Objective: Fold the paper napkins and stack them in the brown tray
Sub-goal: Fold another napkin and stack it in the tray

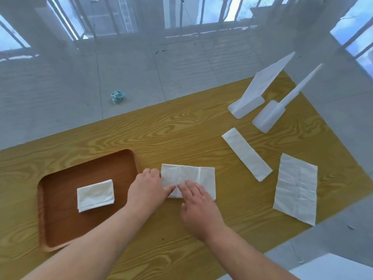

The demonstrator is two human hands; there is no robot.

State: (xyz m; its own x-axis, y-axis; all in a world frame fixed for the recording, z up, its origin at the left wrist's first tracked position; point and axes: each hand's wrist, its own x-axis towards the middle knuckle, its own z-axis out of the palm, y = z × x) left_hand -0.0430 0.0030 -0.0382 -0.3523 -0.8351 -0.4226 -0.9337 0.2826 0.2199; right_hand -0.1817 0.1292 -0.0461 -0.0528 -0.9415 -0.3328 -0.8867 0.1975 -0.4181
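- Here, a person's two bare hands pressed on a partly folded white napkin [188,179] lying flat on the yellow wood-grain counter [181,130], just right of the brown tray [88,174].
- The left hand [148,188] rested at the napkin's 9 o'clock edge, its fingers [168,190] curled narrow, one tip laid on the paper near the centre crease.
- The right hand [196,203] lay flat at the napkin's 6 o'clock side, fingers [189,187] spread fairly wide and pressing the paper down; neither hand lifted anything.
- The tips of both hands met near the middle fold of the napkin.
- Inside the tray, toward its centre, sat one folded napkin [95,195], a small rectangle resting on the tray floor.
- At 3 o'clock from the hands, a long narrow napkin strip [246,154] lay diagonally on the counter, apart from the worked napkin.
- Farther toward 3 o'clock, near the counter's edge, an open creased napkin [296,188] lay flat.
- At 1 o'clock stood two white plastic stands [260,108], side by side and near each other, their upright panels rising from flat bases.
- On the tiled floor [60,93] beyond the counter, at 11 o'clock, lay a crumpled teal-and-white scrap [117,96].
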